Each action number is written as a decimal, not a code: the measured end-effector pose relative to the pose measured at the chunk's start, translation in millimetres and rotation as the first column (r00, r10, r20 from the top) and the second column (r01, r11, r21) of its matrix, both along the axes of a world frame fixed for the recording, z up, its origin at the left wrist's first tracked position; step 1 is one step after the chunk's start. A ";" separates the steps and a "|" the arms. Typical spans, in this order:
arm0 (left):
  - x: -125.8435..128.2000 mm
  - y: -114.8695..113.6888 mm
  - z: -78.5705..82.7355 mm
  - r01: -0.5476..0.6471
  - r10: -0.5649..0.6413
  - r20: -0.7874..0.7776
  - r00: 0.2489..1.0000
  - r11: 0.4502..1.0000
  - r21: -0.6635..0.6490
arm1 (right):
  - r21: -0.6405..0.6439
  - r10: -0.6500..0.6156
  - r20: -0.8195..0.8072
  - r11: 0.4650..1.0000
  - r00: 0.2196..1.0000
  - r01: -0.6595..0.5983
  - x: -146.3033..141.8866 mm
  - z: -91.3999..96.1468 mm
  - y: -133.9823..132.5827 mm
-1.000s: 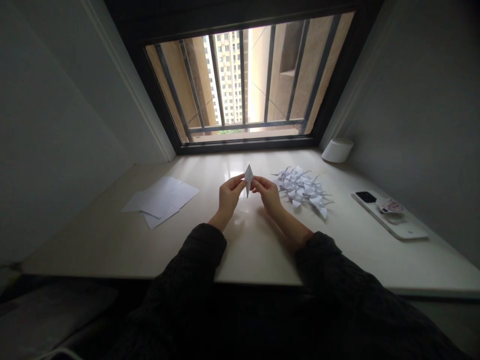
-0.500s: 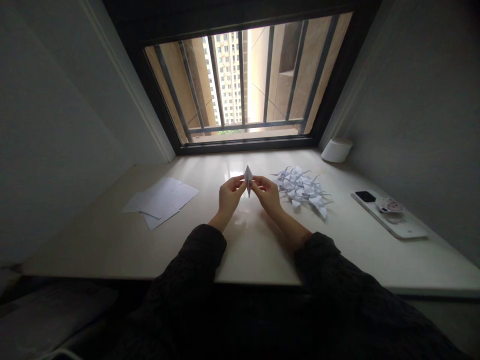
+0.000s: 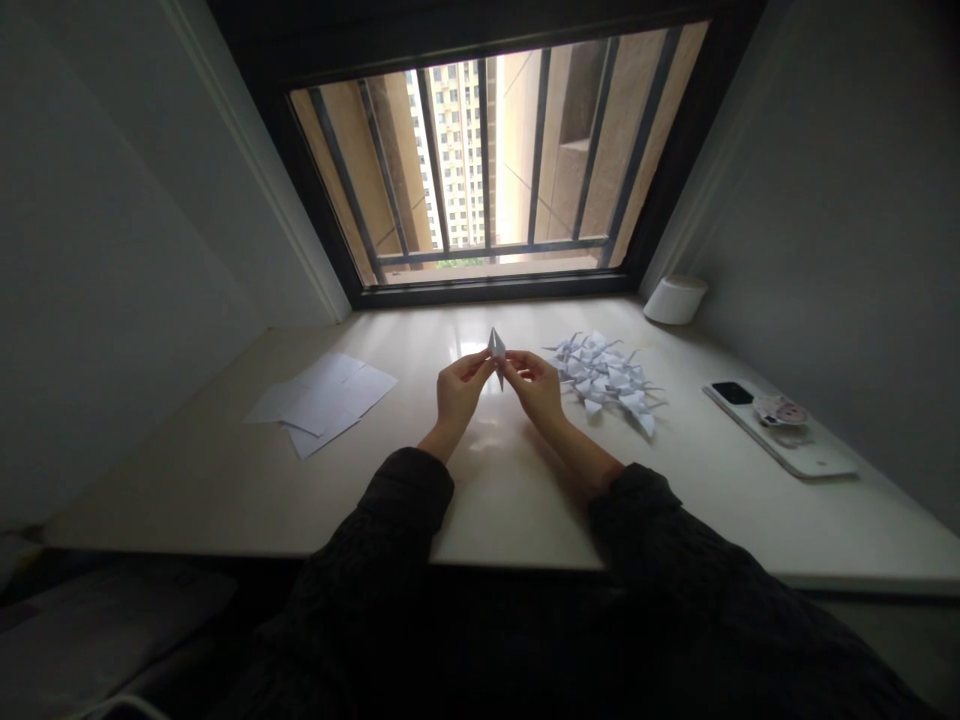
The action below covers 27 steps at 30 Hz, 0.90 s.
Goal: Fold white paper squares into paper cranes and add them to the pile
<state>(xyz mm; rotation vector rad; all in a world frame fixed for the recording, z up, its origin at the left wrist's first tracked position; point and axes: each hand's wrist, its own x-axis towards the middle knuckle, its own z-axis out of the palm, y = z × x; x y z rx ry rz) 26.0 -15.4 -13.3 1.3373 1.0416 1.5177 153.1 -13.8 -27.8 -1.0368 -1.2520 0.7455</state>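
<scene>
Item one: a slim, pointed piece of folded white paper (image 3: 496,343), which I see from my remote seat at the middle of the pale, glossy countertop (image 3: 514,510). It stands roughly upright between both hands; whether its lower tip touches the surface I cannot tell.

Grip, left: the bare left hand (image 3: 459,392) pinches the paper's near side between thumb and fingers. Grip, right: the bare right hand (image 3: 538,390) pinches the opposite edge likewise, thumb forward, the fingers curled behind. The fingertips of the two hands almost meet at its waist.

Handling, in my judgement: very light; crisp along the creases, soft in single layers; little slip against dry skin; easily crushed or torn at the narrow points. I would take hold at the thicker, layered middle, lightly, and leave the tips free.

Beside the right hand: a heap of small, spiky white folded-paper figures (image 3: 600,375), piled loosely together.

Left of the left hand, well apart: several flat, overlapping white paper sheets (image 3: 334,395).

Far right: a white smartphone with a dark camera block (image 3: 817,459), lying back up, a round pinkish ornament (image 3: 784,410) on it.

Back right corner: a squat white cylinder (image 3: 675,301), material uncertain.
</scene>
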 end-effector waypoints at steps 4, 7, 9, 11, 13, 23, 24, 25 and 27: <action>0.1 2.2 -0.9 0.007 -0.004 0.059 0.998 0.999 -0.042 | 0.028 -0.007 0.041 1.000 0.999 0.005 -0.6 0.0 0.4; -0.7 2.4 0.6 -0.020 0.035 0.091 0.995 0.986 -0.165 | 0.030 0.008 0.048 1.000 0.999 -0.009 -1.6 -0.1 0.5; -1.4 1.7 1.2 -0.030 0.055 0.095 0.994 0.970 -0.243 | 0.009 0.024 0.031 1.000 0.999 -0.024 -2.1 -0.9 1.0; -1.9 1.2 0.9 -0.034 0.062 0.091 0.994 0.958 -0.283 | -0.005 0.030 0.017 1.000 0.999 -0.030 -2.2 -2.4 1.9; -2.5 1.1 0.7 -0.039 0.063 0.073 0.995 0.955 -0.293 | 0.002 0.024 0.027 1.000 0.999 -0.024 -1.8 -4.3 3.0; -12.2 4.5 7.3 0.018 -0.054 -0.124 0.991 0.962 -0.272 | 0.141 -0.027 0.267 0.990 0.963 -0.012 2.8 -4.9 2.4; -13.5 5.0 7.4 0.016 -0.055 -0.140 0.989 0.963 -0.269 | 0.146 -0.031 0.280 0.989 0.960 -0.010 3.0 -4.9 2.2; -14.9 5.5 7.4 0.015 -0.058 -0.153 0.987 0.963 -0.269 | 0.149 -0.032 0.290 0.989 0.957 -0.012 3.0 -5.0 2.1; -17.9 6.8 7.2 0.024 -0.073 -0.169 0.983 0.960 -0.277 | 0.154 -0.029 0.303 0.988 0.952 -0.019 2.9 -5.6 2.0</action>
